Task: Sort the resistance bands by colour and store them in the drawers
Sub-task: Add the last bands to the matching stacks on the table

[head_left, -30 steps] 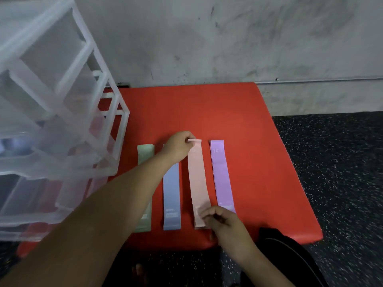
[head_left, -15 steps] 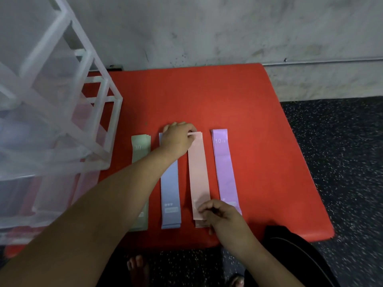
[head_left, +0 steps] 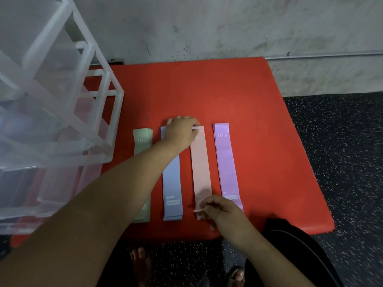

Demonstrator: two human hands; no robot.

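Step in hand: judged to be squaring the top pink band [head_left: 200, 166] on its pile, or lifting it; the view does not settle which.
Left hand [head_left: 181, 131]: reaches over the blue band [head_left: 172, 183]; fingers [head_left: 194, 130] pinch the far end of the pink band.
Right hand [head_left: 222, 210]: fingers [head_left: 204, 206] curled, pinching the near end of the same band, which is raised slightly off the layers below.
Band location: four colour piles lie lengthwise, side by side and apart, on the red tabletop [head_left: 196, 90]. From the left: green band [head_left: 143, 141], blue, pink, purple band [head_left: 226, 162].
Technique: keep both ends under light, even tension so the band comes down flat. Match the long edges to the layer beneath before letting go. Release one end at a time.
Caution: the left forearm crosses the green and blue piles. Lift it clear rather than dragging it, or those piles may fan out.
Drawer unit [head_left: 62, 100]: translucent plastic, standing on the left part of the tabletop, beside the green pile.
Drawer contents: cannot be told. The walls are cloudy and show mainly the red surface behind.
Progress: sorting appears nearly complete; storage judged not yet started.
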